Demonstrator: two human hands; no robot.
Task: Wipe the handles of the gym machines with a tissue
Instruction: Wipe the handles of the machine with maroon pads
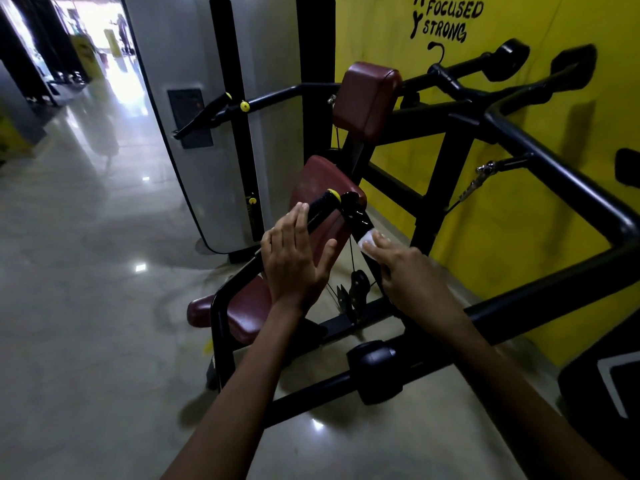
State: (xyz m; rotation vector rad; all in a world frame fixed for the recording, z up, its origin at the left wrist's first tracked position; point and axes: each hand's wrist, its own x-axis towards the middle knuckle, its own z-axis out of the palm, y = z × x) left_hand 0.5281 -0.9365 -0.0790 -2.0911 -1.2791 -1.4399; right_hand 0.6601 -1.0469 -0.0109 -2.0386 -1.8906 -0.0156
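Head view shows your right hand (412, 268) with a small white tissue (367, 239) pinched at the fingertips, carried low and just to the right of the black handle (320, 211), not yet on it as far as can be told. Your left hand (296, 256) is flat and relaxed, fingers straight, laid against the near side of that same handle, holding nothing. To wipe well, let the left hand steady the bar from where it is, then bring the tissue up and left from the right hand until it wraps the grip section just beyond your left fingertips. Fold the tissue round the bar so it covers more than one face, and draw it along the length toward the yellow end cap (334, 194) instead of dabbing. Turn your wrist to reach the underside, which is hidden from this view. Just past the right hand runs a thin cable (352, 252) down to a pulley (358, 285); keep the tissue off it so it does not snag or tear. Behind the handle sits the maroon seat pad (322, 181), and farther out along the yellow wall (519, 209) the dark frame carries more grips (510, 57) that likely remain to be wiped.
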